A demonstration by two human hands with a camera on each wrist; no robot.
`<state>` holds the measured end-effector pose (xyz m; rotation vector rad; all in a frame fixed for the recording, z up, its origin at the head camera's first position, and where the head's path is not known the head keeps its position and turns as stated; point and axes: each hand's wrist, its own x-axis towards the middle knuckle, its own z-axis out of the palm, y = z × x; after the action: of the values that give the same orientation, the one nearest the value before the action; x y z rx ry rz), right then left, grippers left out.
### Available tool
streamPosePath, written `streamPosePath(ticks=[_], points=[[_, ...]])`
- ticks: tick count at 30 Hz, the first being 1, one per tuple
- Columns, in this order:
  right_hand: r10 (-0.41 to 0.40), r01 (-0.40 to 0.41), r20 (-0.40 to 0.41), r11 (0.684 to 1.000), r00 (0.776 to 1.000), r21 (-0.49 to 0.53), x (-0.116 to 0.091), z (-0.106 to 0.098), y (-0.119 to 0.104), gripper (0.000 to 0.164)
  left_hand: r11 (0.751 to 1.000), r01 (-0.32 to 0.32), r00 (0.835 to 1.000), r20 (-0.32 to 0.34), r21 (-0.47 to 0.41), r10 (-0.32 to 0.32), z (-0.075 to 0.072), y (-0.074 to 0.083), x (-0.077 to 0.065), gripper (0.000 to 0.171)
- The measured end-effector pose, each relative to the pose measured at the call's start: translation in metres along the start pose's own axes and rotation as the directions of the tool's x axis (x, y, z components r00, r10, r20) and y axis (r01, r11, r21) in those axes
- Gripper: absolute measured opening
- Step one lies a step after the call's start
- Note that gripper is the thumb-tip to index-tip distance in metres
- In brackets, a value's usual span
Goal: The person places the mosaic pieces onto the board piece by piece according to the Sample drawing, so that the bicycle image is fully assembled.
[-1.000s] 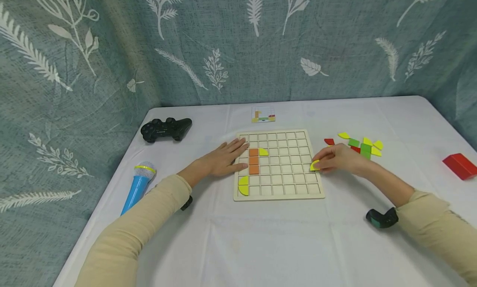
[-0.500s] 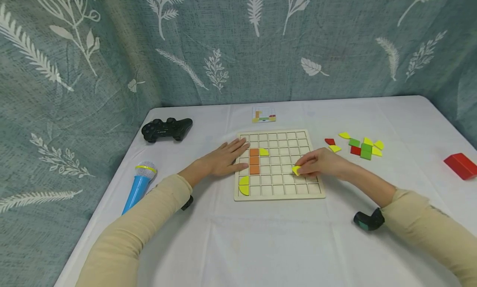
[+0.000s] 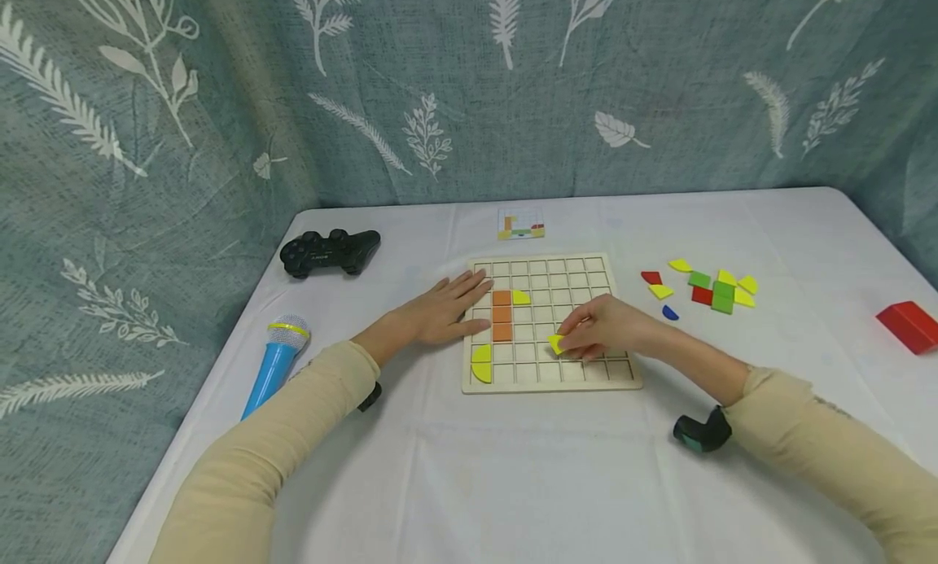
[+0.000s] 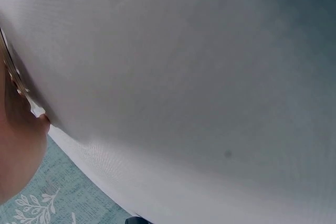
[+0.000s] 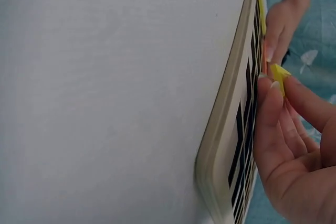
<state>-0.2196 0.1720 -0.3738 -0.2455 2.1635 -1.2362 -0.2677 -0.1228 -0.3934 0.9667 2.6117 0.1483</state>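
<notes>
A wooden grid board (image 3: 545, 377) lies on the white table in the head view. My left hand (image 3: 443, 313) rests with straight fingers on its left edge. Over the right middle of the board, my right hand (image 3: 608, 328) pinches a yellow tile (image 3: 556, 344) between thumb and fingers; the right wrist view shows this yellow tile (image 5: 280, 74) tilted at the fingertips. Orange squares (image 3: 501, 315) stand in a column on the board, with a yellow rounded tile (image 3: 521, 297) beside the top one. Two yellow pieces (image 3: 481, 363) sit at the lower left.
Several loose tiles (image 3: 721, 297) in red, green and yellow lie right of the board, with a blue half-round piece (image 3: 670, 312) nearer. A pattern card (image 3: 521, 223) lies behind it. Around them are a game controller (image 3: 330, 253), a toy microphone (image 3: 274, 365) and a red block (image 3: 909, 326).
My right hand has carried the yellow tile leftward from the board's right edge over the grid, uncovering the blue piece. My left hand has stayed put.
</notes>
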Motion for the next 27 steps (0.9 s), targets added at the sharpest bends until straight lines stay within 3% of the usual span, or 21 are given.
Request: streamPosePath(ticks=[6, 15, 27], points=[[0.003, -0.003, 0.025, 1.000, 1.000, -0.024, 0.004, 0.011, -0.008, 0.022, 1.000, -0.003, 1.000, 0.003, 0.001, 0.003, 0.000, 0.000, 0.001, 0.075], [-0.053, 0.053, 0.053, 0.999, 0.997, 0.004, 0.014, 0.032, -0.022, 0.024, 1.000, 0.012, 1.000, 0.003, 0.004, -0.012, 0.001, -0.001, 0.002, 0.075], [-0.175, 0.169, -0.023, 0.972, 0.984, -0.164, 0.023, 0.053, -0.031, 0.015, 1.000, 0.003, 1.000, 0.001, -0.007, -0.003, 0.001, -0.002, 0.001, 0.075]])
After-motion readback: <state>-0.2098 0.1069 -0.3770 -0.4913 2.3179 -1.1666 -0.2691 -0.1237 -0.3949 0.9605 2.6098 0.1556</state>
